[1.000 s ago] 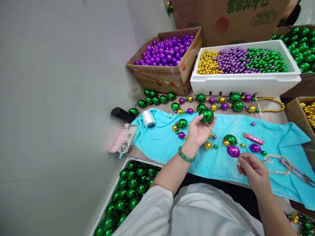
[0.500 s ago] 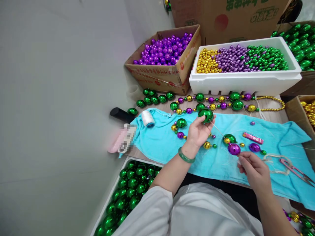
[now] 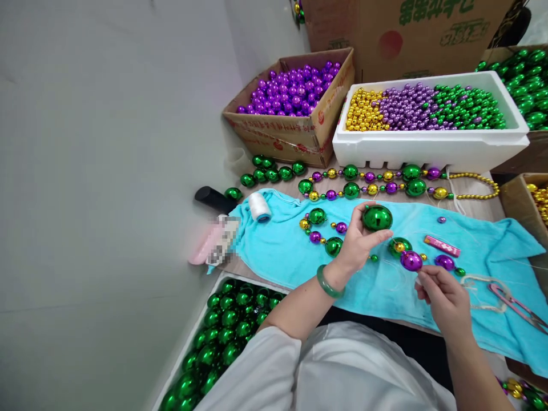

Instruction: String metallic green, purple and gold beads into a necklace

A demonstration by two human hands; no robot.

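My left hand (image 3: 357, 240), with a green bangle on the wrist, is closed around a large shiny green bead (image 3: 377, 217) above the turquoise towel (image 3: 278, 245). My right hand (image 3: 443, 299) is pinched shut just below a purple bead (image 3: 411, 261); what it pinches is too thin to name. A half-strung run of green, gold and purple beads (image 3: 324, 231) lies on the towel to the left of my left hand. Another green bead (image 3: 399, 246) and a purple one (image 3: 445, 262) lie between and beyond my hands.
A white foam box (image 3: 428, 149) of gold, purple and green beads and a cardboard box (image 3: 295, 137) of purple beads stand at the back. Finished strands (image 3: 377, 181) lie before them. A thread spool (image 3: 259, 206), pink lighter (image 3: 442, 246), snips (image 3: 518, 299) and tray of green beads (image 3: 222, 337) are nearby.
My left hand has carried the large green bead to the right and lower, closer to my right hand and the purple bead. My right hand has stayed nearly in place.
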